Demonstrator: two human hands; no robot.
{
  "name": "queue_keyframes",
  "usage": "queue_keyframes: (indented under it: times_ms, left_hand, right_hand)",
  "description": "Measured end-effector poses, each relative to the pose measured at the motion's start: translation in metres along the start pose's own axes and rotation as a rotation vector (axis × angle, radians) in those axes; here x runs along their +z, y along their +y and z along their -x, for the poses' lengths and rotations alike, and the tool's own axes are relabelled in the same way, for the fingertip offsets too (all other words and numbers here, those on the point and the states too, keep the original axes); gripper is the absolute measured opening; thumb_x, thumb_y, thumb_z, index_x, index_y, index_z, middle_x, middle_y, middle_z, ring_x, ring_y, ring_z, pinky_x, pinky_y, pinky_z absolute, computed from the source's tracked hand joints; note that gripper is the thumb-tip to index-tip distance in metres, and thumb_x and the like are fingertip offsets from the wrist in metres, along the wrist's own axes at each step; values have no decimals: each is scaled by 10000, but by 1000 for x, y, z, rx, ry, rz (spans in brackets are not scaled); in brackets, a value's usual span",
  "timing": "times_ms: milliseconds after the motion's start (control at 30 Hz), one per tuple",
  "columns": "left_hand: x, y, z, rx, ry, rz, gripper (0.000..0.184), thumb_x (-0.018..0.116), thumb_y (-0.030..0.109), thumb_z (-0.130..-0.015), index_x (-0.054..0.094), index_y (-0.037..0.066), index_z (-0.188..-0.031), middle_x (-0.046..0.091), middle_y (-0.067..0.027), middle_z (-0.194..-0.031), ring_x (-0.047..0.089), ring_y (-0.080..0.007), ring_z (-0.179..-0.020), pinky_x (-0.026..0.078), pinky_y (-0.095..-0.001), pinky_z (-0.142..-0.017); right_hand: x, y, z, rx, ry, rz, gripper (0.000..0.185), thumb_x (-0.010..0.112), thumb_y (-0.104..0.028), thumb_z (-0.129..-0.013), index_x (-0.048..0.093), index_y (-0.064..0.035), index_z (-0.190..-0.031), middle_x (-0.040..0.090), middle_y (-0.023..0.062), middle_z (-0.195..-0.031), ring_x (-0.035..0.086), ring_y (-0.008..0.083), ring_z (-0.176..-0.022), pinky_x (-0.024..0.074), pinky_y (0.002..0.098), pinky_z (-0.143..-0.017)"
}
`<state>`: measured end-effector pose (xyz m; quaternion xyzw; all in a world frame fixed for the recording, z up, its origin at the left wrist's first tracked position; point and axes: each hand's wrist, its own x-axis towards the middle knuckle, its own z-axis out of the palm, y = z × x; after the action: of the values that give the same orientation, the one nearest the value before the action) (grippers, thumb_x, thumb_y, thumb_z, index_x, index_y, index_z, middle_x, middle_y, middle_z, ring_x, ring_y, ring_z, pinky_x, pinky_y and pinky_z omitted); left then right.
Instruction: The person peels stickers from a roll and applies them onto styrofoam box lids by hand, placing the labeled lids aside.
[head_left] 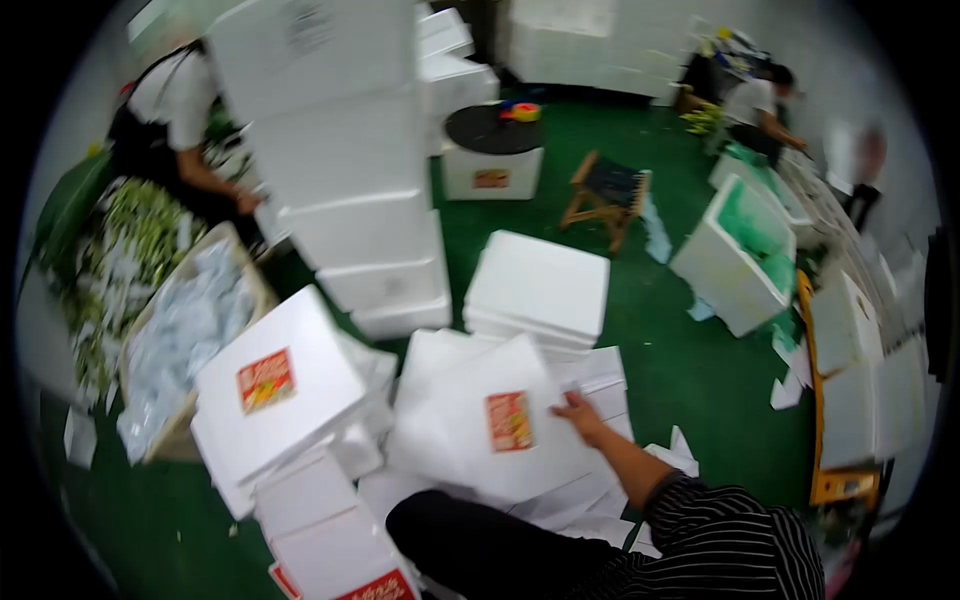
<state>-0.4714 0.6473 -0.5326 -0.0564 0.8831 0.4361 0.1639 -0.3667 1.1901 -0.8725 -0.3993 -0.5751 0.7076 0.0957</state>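
Note:
My right hand point(580, 415), at the end of a striped sleeve, holds the right edge of a white foam lid point(450, 425) with a red and yellow label. The lid lies tilted over other white pieces, just beyond my dark-trousered leg. My left hand is out of view. Left of this lid rests another labelled white lid point(320, 370). Behind it is a small stack of plain white lids point(540, 285). White sheets point(600, 395) lie under and beside my right hand.
Tall white foam boxes point(335, 150) stand ahead. A bin of clear bags point(250, 265) and a person point(185, 120) by green vegetables are left. A folding stool point(605, 195), an open foam box point(705, 270) and another person point(755, 110) are right.

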Motion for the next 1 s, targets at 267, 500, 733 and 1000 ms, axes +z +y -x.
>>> queue_keyframes:
  times_ms: [267, 500, 733, 1000]
  left_hand:
    - [10, 0, -4, 11, -252, 166, 270, 730, -1, -813, 667, -97, -1057, 726, -134, -904, 678, -160, -798, 551, -295, -739]
    - [18, 32, -1, 66, -269, 32, 140, 765, 94, -863, 710, -33, -883, 655, -21, -812, 565, -94, -700, 471, -273, -628]
    - [10, 5, -11, -44, 106, 349, 239, 738, 132, -823, 714, -48, -977, 715, -87, -783, 642, -128, -624, 509, -256, -565]
    - [23, 33, -8, -4, -95, 434, 300, 798, 23, -790, 699, -51, -1064, 720, -85, -992, 662, -125, -859, 551, -293, -783]
  right_hand:
    - [121, -184, 78, -215, -295, -807, 481, 641, -143, -952, 447, -91, -1389, 591, 91, -1303, 601, 271, -1196, 512, 492, -1019]
    - [358, -169, 98, 0, -562, -586, 443, 706, -274, -948, 486, -94, -1288, 549, 64, -1234, 519, 180, -1164, 427, 354, -994]
    - [275, -150, 202, -51, -699, -133, 637, 682, -318, -960, 370, -36, -1438, 503, 104, -1283, 487, 200, -1227, 412, 341, -1024]
    - [312, -146, 231, -117, -627, -323, 513, 646, -149, -980, 358, 33, -1363, 567, 131, -1216, 580, 162, -1114, 502, 315, -957]
